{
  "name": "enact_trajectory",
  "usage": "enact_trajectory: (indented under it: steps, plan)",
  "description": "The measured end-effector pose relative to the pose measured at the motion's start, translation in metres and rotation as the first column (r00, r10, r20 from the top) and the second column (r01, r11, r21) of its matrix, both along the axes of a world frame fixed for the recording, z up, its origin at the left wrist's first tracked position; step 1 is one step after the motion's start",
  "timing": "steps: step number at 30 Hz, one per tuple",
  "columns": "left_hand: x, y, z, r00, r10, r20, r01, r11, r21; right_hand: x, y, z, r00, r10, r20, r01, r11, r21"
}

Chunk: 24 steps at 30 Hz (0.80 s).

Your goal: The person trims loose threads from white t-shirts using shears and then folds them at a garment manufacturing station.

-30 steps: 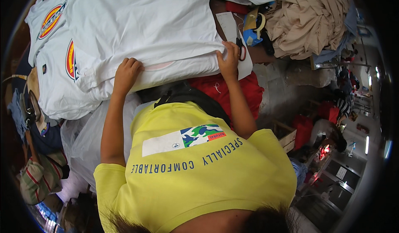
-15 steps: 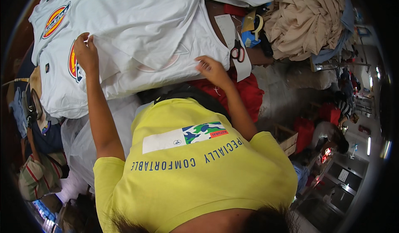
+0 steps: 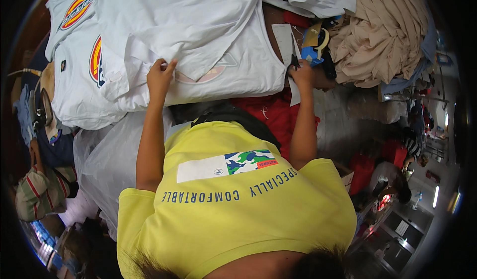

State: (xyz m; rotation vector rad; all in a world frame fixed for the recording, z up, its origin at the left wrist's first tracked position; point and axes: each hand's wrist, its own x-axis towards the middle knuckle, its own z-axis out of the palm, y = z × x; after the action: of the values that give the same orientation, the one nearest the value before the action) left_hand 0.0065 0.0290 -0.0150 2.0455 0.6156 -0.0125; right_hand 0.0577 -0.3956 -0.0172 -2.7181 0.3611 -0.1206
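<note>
A white sleeveless shirt (image 3: 198, 25) with a red, yellow and blue printed patch lies spread over the work surface, its fabric loosely folded. My left hand (image 3: 160, 80) is at its near edge, thumb and fingers curled in on the white cloth; the exact pinch is hard to see. To the right, just past the shirt's edge, my right hand (image 3: 303, 75) is closed round the handles of a pair of scissors (image 3: 294, 61). The handles are mostly hidden by my fingers, and the blades point away over a white paper strip (image 3: 283, 38).
A blue tape dispenser (image 3: 313, 52) stands right of the scissors. Beige cloth (image 3: 382, 35) is heaped at the far right. Red fabric (image 3: 263, 122) lies below the table edge, and clear plastic sheeting (image 3: 107, 164) hangs at the left. Another person (image 3: 390, 174) sits farther off at the right.
My left hand has moved right from the shirt's printed patch to its near middle edge. My right hand has reached right from above the shirt and taken hold of the scissors.
</note>
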Motion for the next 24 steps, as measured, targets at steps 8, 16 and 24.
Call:
enact_trajectory:
  steps: [8, 16, 24]
  plan:
    - [0.002, -0.014, 0.026, 0.954, 0.105, 0.279, 0.058, 0.853, -0.518, -0.022, 0.045, 0.044, 0.996, 0.0, 0.094, -0.091, 0.273, 0.958]
    - [-0.015, -0.038, 0.012, 0.935, 0.121, 0.333, 0.14, 0.735, -0.663, -0.058, 0.124, 0.032, 0.922, 0.386, -0.033, -0.109, 0.341, 0.934]
    - [-0.03, -0.072, 0.01, 0.986, -0.019, 0.163, 0.143, 0.585, -0.799, -0.07, 0.142, 0.024, 0.843, 0.525, 0.12, -0.35, 0.365, 0.862]
